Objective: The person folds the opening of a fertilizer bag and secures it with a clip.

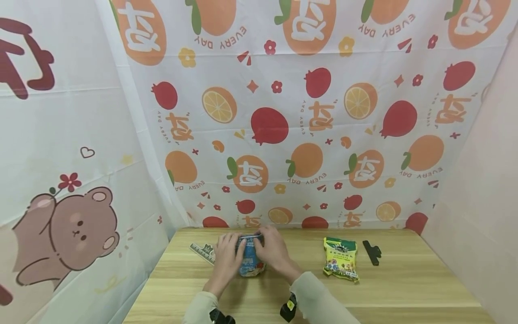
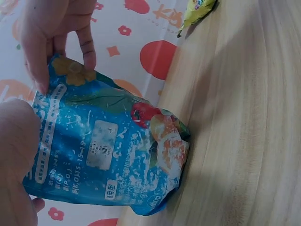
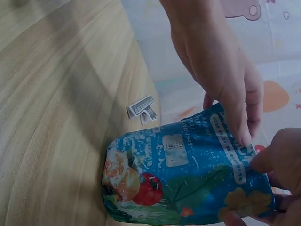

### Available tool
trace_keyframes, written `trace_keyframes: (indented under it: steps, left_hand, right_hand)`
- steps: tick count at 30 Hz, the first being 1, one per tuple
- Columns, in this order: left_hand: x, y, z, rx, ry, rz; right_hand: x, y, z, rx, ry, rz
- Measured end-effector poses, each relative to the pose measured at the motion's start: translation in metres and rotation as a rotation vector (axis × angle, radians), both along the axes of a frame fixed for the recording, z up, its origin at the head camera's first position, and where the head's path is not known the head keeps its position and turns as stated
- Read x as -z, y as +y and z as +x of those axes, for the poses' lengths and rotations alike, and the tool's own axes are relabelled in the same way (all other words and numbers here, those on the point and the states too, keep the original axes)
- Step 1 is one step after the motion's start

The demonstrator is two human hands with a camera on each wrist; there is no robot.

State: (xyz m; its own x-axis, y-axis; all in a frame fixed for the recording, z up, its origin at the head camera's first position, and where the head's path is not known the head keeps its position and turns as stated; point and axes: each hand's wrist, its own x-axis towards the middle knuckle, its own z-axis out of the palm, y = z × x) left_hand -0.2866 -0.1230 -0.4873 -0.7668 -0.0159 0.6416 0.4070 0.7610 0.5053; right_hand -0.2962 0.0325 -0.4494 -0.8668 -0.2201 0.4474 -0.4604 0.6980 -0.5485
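A blue fertilizer bag [image 1: 247, 256], printed with vegetables and a white label, stands upright on the wooden table between my hands. At its top left corner my left hand [image 1: 228, 255] pinches the edge between thumb and fingers. My right hand [image 1: 276, 251] pinches the top edge on the other side, its thumb on the front face. In the left wrist view the bag [image 2: 103, 146] looks full at the bottom and flattened towards the top. The fingers behind the bag are partly hidden.
A clip with a piano-key pattern [image 1: 202, 253] lies left of the bag, partly behind my left hand. To the right are a yellow and green packet [image 1: 341, 260] and a black clip [image 1: 372, 253]. A fruit-printed cloth [image 1: 299, 180] hangs behind the table [image 1: 404, 288].
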Motion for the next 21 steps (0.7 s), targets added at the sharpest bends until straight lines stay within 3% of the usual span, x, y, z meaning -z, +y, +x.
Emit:
trace_keyframes:
  steps: [21]
  left_hand:
    - [0.006, 0.000, -0.004, -0.004, 0.073, -0.053]
  right_hand:
    - [0.013, -0.010, -0.005, -0.072, 0.242, 0.072]
